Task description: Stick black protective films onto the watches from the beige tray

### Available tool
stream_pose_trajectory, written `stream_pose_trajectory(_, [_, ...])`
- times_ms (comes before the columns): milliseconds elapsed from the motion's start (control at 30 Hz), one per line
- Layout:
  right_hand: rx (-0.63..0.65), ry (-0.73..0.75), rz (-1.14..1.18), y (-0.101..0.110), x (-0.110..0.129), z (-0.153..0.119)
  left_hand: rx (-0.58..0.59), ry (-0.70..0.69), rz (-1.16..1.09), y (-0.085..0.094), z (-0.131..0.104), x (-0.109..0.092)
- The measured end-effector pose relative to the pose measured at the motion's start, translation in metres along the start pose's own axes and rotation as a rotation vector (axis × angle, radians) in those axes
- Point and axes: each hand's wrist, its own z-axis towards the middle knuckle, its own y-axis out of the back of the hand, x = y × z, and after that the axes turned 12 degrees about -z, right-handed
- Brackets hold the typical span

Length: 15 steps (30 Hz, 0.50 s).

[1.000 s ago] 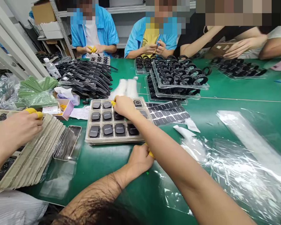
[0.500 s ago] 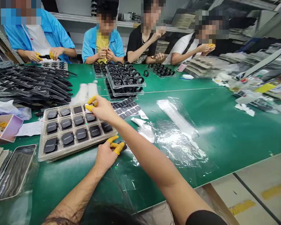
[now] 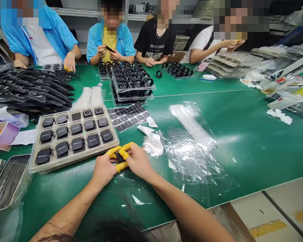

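My left hand (image 3: 104, 168) and my right hand (image 3: 140, 161), with yellow finger cots on several fingertips, meet over the table in front of the tray. Between them they pinch a small black smartwatch case (image 3: 120, 156), partly hidden by the fingers. Just behind, to the left, lies a clear plastic tray (image 3: 73, 162) with rows of dark square watch cases. Most show a flat black face with small pale lettering; two in the back row, such as the watch case (image 3: 87, 113), show round sensors. A sheet of black stickers (image 3: 130, 118) touches the tray's right side.
Crumpled clear film (image 3: 192, 158) and a white strip (image 3: 187, 122) lie to the right. Stacked trays of black watches (image 3: 132, 84) stand behind. At left are a heap of watches with straps (image 3: 27, 89), a purple box (image 3: 8, 134) and a bin (image 3: 15, 181). Co-workers sit opposite.
My right hand has come back from the tray's back row to my left hand and now grips the watch case too. Two round-sensor watch cases show where that hand was. The view has shifted slightly.
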Motion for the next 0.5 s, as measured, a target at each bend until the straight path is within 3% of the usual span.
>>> stream_pose_trajectory(200, [-0.072,0.040,0.016,0.001,0.009,-0.010,-0.034,0.070,-0.102,-0.002,0.000,-0.001])
stream_pose_trajectory(300, [-0.102,0.095,0.137,0.029,0.009,-0.002,-0.108,0.095,-0.196,-0.003,0.002,-0.004])
stream_pose_trajectory(367, [-0.115,0.043,0.153,0.057,-0.002,0.008,-0.144,0.104,-0.232,-0.004,0.003,-0.005])
stream_pose_trajectory(500, [-0.152,-0.125,-0.343,0.096,-0.038,0.029,-0.138,0.107,-0.223,-0.004,0.003,-0.004])
